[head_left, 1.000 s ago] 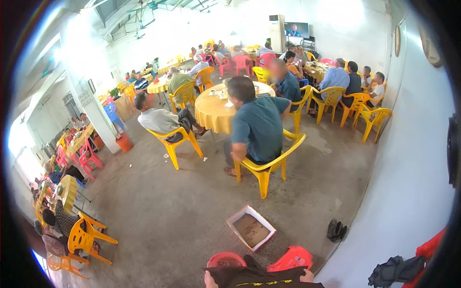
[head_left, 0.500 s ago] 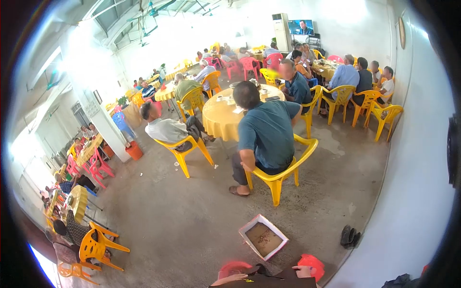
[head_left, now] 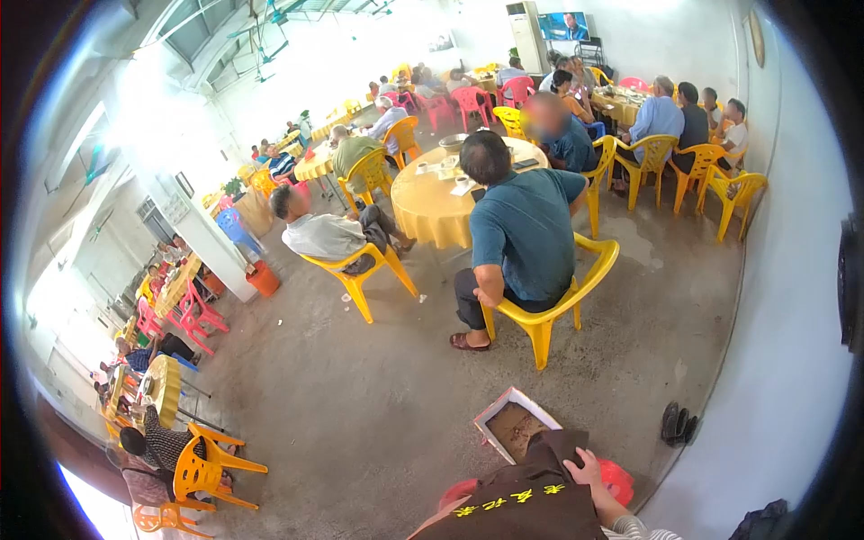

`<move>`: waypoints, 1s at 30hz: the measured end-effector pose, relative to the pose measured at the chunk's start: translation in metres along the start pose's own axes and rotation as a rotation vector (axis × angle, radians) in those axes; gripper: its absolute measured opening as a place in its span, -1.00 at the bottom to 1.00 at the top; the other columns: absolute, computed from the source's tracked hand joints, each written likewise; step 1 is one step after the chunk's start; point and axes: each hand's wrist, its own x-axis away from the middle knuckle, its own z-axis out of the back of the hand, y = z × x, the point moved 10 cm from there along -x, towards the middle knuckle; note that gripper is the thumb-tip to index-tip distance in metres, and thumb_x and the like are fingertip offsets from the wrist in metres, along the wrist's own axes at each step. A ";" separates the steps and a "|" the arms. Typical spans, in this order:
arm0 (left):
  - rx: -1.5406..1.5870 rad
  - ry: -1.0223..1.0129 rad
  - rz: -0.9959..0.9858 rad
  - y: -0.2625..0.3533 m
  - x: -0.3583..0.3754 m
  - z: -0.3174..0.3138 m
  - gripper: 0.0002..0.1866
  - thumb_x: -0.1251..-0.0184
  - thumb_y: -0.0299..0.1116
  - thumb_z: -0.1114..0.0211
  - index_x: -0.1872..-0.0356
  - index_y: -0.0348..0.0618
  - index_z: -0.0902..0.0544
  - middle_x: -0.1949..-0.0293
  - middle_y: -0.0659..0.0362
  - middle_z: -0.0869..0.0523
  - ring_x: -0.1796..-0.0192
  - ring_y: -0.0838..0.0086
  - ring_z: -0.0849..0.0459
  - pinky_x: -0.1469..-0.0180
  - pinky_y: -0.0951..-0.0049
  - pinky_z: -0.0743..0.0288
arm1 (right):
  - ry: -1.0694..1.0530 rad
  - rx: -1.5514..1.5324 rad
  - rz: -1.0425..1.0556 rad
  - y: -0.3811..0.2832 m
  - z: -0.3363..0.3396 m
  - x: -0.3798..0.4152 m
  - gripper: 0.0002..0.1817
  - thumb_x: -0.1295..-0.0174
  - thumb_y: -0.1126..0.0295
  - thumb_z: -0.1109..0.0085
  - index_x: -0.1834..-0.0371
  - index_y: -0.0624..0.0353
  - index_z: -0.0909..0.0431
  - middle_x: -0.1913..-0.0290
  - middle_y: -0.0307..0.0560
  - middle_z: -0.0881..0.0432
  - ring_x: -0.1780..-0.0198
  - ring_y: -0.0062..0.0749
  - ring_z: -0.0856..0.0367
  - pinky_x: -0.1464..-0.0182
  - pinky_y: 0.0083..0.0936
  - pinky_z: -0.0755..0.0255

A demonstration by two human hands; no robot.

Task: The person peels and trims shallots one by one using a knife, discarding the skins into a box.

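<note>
A dark brown apron (head_left: 513, 508) with yellow characters spreads across the bottom of the head view, its far corner raised over the box. My right hand (head_left: 587, 469) grips its right edge, the fingers closed on the cloth; a striped sleeve shows behind the wrist. Of my left hand (head_left: 434, 522) only a strip of skin shows at the apron's left edge, its fingers hidden. Just beyond the cloth lies a white-rimmed shallow box (head_left: 493, 413) with brown material inside, partly covered by the apron. Red plastic things (head_left: 617, 482) show on both sides of the apron.
Ahead, a person in a teal shirt (head_left: 526, 234) sits on a yellow chair (head_left: 598, 274) at a round table (head_left: 432, 211). Another seated person (head_left: 324, 236) is to the left. Black shoes (head_left: 678, 425) stand by the right wall (head_left: 774, 360). More occupied tables fill the back and left.
The apron has come up and forward, now covering part of the box. My right hand has risen with its edge, and my left hand is more hidden. The view has shifted slightly.
</note>
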 end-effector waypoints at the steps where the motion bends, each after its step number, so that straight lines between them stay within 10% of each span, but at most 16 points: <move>1: 0.001 0.002 0.000 -0.002 0.001 0.004 -0.34 -0.37 0.14 0.00 -0.03 -0.39 -0.55 0.03 -0.11 -0.65 -0.09 0.14 -0.58 -0.12 0.21 -0.41 | -0.006 -0.004 0.015 -0.011 0.001 -0.003 -0.31 -0.01 -0.01 -0.38 -0.13 0.24 -0.52 -0.20 0.32 -0.45 -0.26 0.06 -0.42 -0.28 -0.29 -0.31; 9: -0.018 0.001 0.005 -0.006 0.006 0.043 -0.30 -0.35 0.17 -0.01 -0.05 -0.41 -0.54 0.01 -0.13 -0.63 -0.12 0.13 -0.56 -0.14 0.22 -0.39 | -0.131 0.059 0.171 -0.079 0.007 -0.032 -0.17 0.06 -0.13 -0.40 -0.15 0.31 -0.49 -0.15 0.16 -0.51 -0.19 -0.06 -0.49 -0.24 -0.33 -0.35; 16: -0.002 0.020 0.045 -0.016 -0.003 0.050 -0.27 -0.34 0.20 -0.01 -0.06 -0.42 -0.53 -0.01 -0.15 -0.62 -0.14 0.12 -0.55 -0.17 0.23 -0.38 | -0.684 0.302 0.117 -0.003 -0.068 -0.058 0.05 0.18 -0.32 -0.34 -0.25 0.31 -0.40 -0.21 0.25 -0.47 -0.26 -0.06 -0.45 -0.30 -0.34 -0.29; 30: 0.119 0.103 0.035 -0.034 -0.102 -0.057 -0.20 -0.30 0.27 -0.01 -0.09 -0.46 -0.51 -0.05 -0.18 -0.60 -0.19 0.11 -0.53 -0.21 0.25 -0.35 | -0.475 0.434 0.093 0.034 0.049 -0.205 -0.33 0.18 0.31 -0.31 -0.16 0.12 -0.53 -0.04 0.13 -0.62 0.05 -0.05 -0.66 0.00 -0.32 -0.55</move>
